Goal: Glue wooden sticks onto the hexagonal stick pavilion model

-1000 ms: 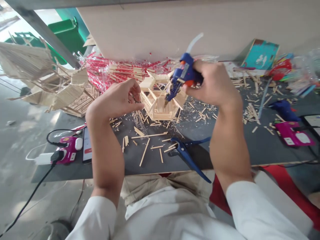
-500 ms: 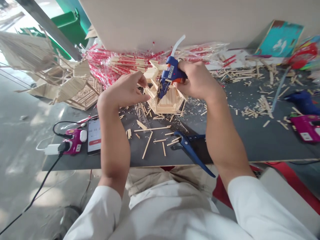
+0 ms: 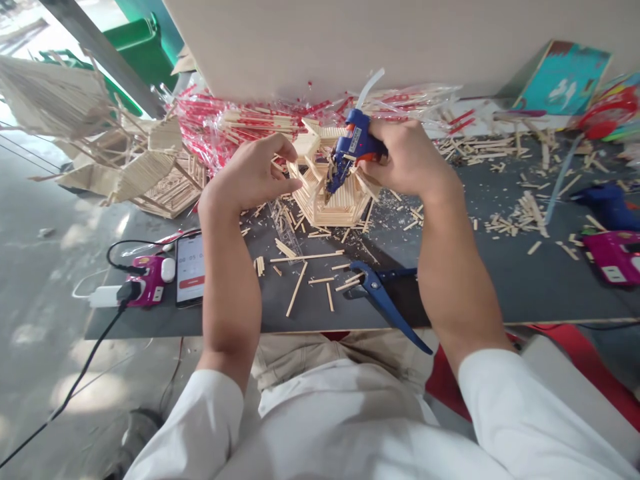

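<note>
My right hand (image 3: 405,157) is wrapped round a blue hot glue gun (image 3: 356,141), its nozzle pointing down and left. A white glue stick (image 3: 371,87) sticks out of the gun's back end. Under the nozzle stands a small model built of pale wooden sticks (image 3: 340,215), with a stepped base and slanting sides. Whether the nozzle touches it I cannot tell. At the model's left side is my left hand (image 3: 253,173), thumb and forefinger apart, their tips close to the slanting sticks. The other fingers are partly hidden.
A blue-handled cutter (image 3: 385,303) lies at the front edge among cut sticks (image 3: 297,288). To the left are a phone (image 3: 190,270), a purple power adapter (image 3: 147,283) and a large stick-built ship model (image 3: 135,167). Red-and-clear stick packets (image 3: 200,127) line the back; another blue glue gun (image 3: 607,205) rests right.
My right hand and the glue gun have shifted slightly right, and the nozzle is now over the middle of the model. The left hand has barely moved.
</note>
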Motion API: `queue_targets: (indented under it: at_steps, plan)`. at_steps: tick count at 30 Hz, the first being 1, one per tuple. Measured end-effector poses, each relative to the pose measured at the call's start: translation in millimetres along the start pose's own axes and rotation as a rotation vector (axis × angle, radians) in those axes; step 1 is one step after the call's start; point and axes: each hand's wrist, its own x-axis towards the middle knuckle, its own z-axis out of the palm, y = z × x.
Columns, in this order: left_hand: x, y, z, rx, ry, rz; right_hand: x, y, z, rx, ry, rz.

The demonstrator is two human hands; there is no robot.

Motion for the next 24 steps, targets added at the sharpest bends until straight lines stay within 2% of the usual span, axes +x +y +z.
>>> queue_targets:
  at_steps: [5, 13, 24]
  plan:
    - [-2.7, -0.6, -0.7, -0.039, -0.02, 0.054, 1.3, 3.5, 2.3, -0.009, 0.004, -0.02]
    - [-6.5, 10.5, -6.8, -0.029, -0.046, 0.048, -0.5, 4.9, 0.6, 0.011, 0.002, 0.02]
    - [-5.1, 6.7, -4.1, -0.033, -0.047, 0.057, -1.4, -3.6, -4.1, 0.04, -0.017, 0.049]
